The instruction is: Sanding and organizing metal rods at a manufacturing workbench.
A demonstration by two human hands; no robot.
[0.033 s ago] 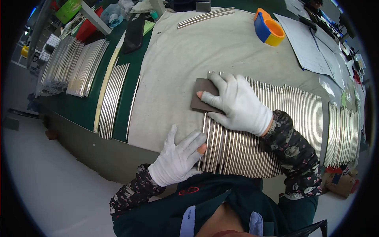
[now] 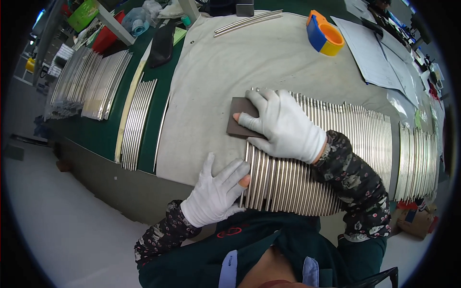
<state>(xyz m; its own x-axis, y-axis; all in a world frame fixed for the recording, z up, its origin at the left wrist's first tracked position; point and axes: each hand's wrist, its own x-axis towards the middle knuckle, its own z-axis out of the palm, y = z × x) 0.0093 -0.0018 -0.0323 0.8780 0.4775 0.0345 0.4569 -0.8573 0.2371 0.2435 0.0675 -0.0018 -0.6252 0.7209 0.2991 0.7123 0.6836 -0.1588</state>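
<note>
A wide row of thin silvery metal rods (image 2: 293, 185) lies side by side on the pale cloth, their ends toward me and away from me. My right hand (image 2: 288, 127), in a white glove with the thumb tip bare, grips a flat brown rectangular block (image 2: 236, 108) at the row's left edge, over the upper part of the rods. The block's right side is hidden under the hand. My left hand (image 2: 213, 192), also gloved, lies with fingers spread against the leftmost rods near their close ends.
More rods (image 2: 417, 163) lie at the far right. To the left are loose rods (image 2: 137, 125), bagged rods (image 2: 103, 86) and a black phone (image 2: 162, 45). Several rods (image 2: 247, 22) lie at the back, near a blue, orange and yellow tape dispenser (image 2: 326, 36) and paper sheets (image 2: 367, 57).
My right hand and the brown block have shifted slightly to the left, the block reaching farther past the row's edge. My left hand stays almost where it was.
</note>
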